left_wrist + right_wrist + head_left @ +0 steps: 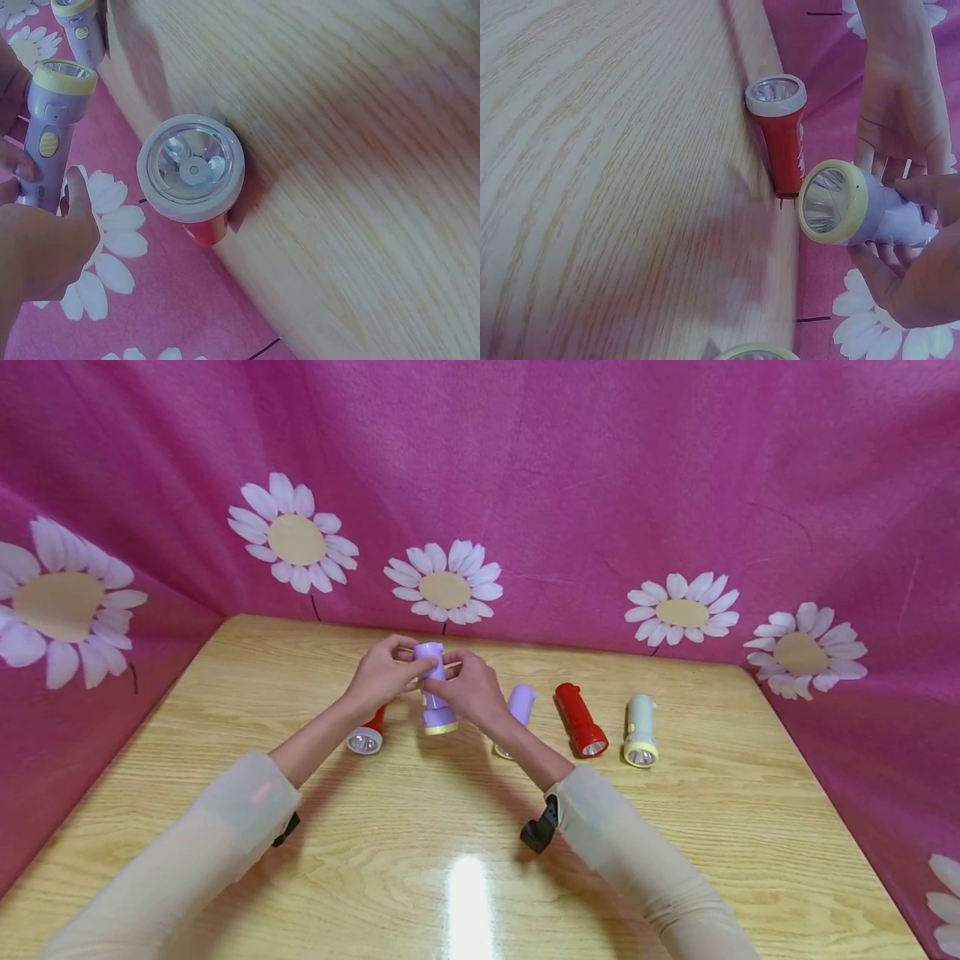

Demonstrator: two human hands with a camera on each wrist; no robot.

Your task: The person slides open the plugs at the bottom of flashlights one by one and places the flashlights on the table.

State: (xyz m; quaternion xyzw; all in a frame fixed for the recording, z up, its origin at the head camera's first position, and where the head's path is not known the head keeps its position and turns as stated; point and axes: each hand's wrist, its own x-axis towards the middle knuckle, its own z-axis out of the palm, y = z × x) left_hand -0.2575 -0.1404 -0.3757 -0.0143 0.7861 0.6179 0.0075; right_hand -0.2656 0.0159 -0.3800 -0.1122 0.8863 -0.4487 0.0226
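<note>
Torch is facing six o'clock; left hand and right hand are pinching it, best leaving its switch clear.

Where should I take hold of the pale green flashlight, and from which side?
Likely by its barrel, from above, pinching across: it lies on its side, slimmer there than at the yellow-rimmed head, which faces the head camera.

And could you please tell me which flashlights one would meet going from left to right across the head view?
White-rimmed red flashlight, held purple flashlight, second purple flashlight, red-rimmed red flashlight, pale green flashlight.
</note>
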